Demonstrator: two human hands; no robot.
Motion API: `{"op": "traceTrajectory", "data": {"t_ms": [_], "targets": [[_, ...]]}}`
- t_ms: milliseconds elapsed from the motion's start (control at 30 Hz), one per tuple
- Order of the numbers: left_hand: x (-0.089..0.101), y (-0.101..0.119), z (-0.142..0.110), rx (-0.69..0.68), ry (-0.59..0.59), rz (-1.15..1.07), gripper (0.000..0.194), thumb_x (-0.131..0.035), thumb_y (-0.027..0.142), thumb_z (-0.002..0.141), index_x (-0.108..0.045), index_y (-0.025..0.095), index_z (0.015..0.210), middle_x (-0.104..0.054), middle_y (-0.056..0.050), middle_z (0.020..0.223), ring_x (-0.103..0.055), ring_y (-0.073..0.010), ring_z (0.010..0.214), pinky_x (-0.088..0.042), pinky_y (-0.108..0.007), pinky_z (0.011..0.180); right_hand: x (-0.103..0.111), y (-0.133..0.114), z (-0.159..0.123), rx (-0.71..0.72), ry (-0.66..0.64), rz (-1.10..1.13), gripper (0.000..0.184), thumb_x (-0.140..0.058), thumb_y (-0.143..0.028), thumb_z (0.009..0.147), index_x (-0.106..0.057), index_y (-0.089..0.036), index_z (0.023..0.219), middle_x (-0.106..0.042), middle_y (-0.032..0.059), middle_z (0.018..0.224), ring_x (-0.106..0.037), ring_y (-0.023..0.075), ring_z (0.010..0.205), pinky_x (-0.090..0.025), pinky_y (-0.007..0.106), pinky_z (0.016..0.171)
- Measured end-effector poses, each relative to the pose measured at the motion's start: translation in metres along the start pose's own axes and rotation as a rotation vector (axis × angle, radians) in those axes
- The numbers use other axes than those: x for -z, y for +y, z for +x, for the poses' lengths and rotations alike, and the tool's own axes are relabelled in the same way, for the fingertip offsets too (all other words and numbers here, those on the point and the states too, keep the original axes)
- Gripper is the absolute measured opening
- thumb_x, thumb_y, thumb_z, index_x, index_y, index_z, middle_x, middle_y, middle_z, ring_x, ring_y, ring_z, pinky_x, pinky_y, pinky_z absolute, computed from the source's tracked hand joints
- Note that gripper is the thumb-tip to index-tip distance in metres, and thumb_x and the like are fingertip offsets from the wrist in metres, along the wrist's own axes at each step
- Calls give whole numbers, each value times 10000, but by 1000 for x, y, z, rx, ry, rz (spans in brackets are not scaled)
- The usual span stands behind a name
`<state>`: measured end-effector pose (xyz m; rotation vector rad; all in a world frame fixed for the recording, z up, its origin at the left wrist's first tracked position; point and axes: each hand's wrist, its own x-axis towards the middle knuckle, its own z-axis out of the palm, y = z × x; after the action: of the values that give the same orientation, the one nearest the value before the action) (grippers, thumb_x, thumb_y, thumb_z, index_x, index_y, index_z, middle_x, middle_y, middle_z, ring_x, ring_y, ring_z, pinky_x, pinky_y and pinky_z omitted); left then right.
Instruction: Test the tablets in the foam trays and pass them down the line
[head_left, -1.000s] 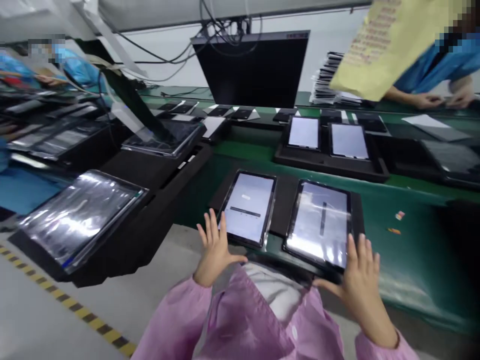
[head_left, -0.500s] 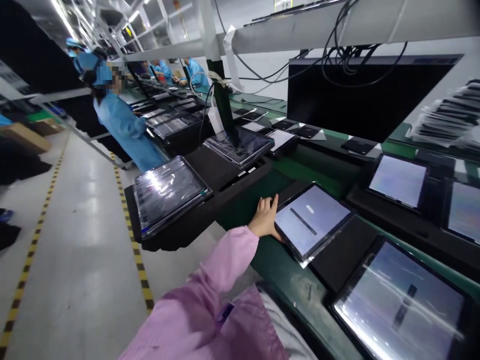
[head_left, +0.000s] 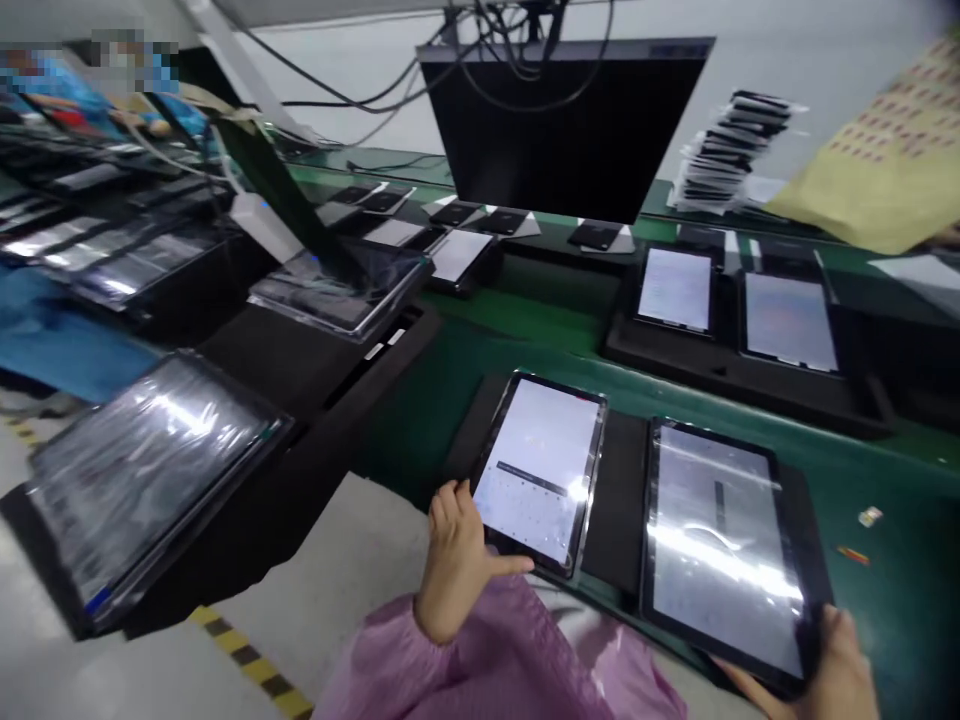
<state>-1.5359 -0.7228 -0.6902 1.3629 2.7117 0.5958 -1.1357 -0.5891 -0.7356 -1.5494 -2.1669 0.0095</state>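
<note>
A tablet with a lit screen (head_left: 536, 455) lies on a black pad in front of me. My left hand (head_left: 459, 560) takes hold of its lower left corner, fingers at the left edge and thumb along the bottom. To the right, a second lit tablet (head_left: 720, 550) reflects a bright streak of light. My right hand (head_left: 840, 660) grips that one at its lower right corner, partly cut off by the frame. Some of its fingers show under the bottom edge.
Two lit tablets (head_left: 675, 288) rest in a black tray behind. Film-wrapped tablets (head_left: 157, 430) lie on black foam at left. A dark monitor (head_left: 562, 130) stands at the back, beside a stack of sleeves (head_left: 739, 150). Yellow sheet (head_left: 885, 160) hangs upper right. Blue-clothed people work far left.
My view has swung to the right. My right hand has come into view at the right tablet's corner. My left hand has shifted to the left tablet's lower corner, and its screen now shows more icons.
</note>
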Motion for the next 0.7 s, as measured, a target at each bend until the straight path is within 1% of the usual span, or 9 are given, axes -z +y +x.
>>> {"op": "traceTrajectory", "data": {"t_ms": [100, 200, 333, 433, 467, 533, 600, 633, 700], "targets": [[-2, 9, -5, 7, 65, 56, 1167, -840, 741, 408, -483, 24, 1257, -499, -191, 1151, -526, -366, 1062, -470, -546, 961, 1, -23, -2, 0, 14, -86, 1319, -418, -892, 691, -159, 100, 1521, -425, 412, 1371, -445, 594, 1261, -423, 738, 932], [3, 18, -3, 14, 41, 129, 1131, -865, 696, 426, -500, 5, 1243, -526, -192, 1099, -547, -364, 1011, -487, -535, 920, -2, -44, -2, -45, 36, -117, 1310, -314, -893, 743, -159, 178, 1482, -379, 460, 1381, -393, 593, 1307, -370, 737, 986], [28, 16, 6, 39, -207, 152, 982, -863, 647, 490, -570, 7, 1174, -581, -210, 1063, -586, -383, 1027, -489, -507, 925, 1, -48, -8, -60, 23, -130, 1301, -293, -883, 765, -89, 173, 1497, -306, 456, 1444, -322, 575, 1369, -344, 720, 1022], [57, 16, 43, -30, -402, 198, 710, -715, 702, 655, -641, 83, 995, -626, -155, 944, -620, -369, 962, -478, -507, 902, 21, -33, -2, 17, -82, -80, 1342, -386, -930, 686, -140, 79, 1535, -369, 396, 1454, -379, 544, 1352, -359, 709, 1021], [65, 22, 62, -61, -381, 219, 661, -643, 723, 711, -647, 107, 950, -629, -143, 920, -622, -368, 948, -472, -511, 895, 31, -28, 7, 35, -125, -47, 1299, -416, -927, 680, -203, 21, 1541, -439, 353, 1429, -442, 514, 1317, -371, 699, 1019], [73, 44, 107, -148, -182, 207, 657, -540, 735, 785, -644, 122, 998, -632, -158, 996, -609, -367, 987, -467, -499, 890, 49, -22, 40, 15, -173, 34, 1077, -459, -864, 743, -361, -106, 1503, -577, 247, 1338, -565, 420, 1217, -407, 648, 1022], [67, 78, 150, -323, -9, 83, 596, -481, 656, 875, -624, 121, 1097, -633, -165, 1108, -593, -339, 1075, -451, -462, 955, 57, -26, 87, -81, -93, 99, 869, -485, -763, 828, -467, -136, 1429, -621, 203, 1283, -591, 354, 1187, -469, 543, 994], [60, 97, 168, -427, -5, 4, 529, -464, 587, 918, -610, 131, 1141, -636, -151, 1153, -585, -315, 1120, -433, -440, 1000, 56, -31, 114, -51, -43, 127, 798, -464, -735, 860, -516, -132, 1381, -633, 196, 1258, -594, 338, 1179, -466, 523, 1002], [40, 129, 195, -580, -119, -72, 419, -480, 486, 946, -607, 150, 1162, -651, -122, 1197, -586, -292, 1138, -431, -425, 1011, 46, -44, 163, 82, -32, 197, 672, -439, -671, 910, -578, -138, 1295, -612, 183, 1300, -562, 315, 1228, -434, 505, 1056]]}}
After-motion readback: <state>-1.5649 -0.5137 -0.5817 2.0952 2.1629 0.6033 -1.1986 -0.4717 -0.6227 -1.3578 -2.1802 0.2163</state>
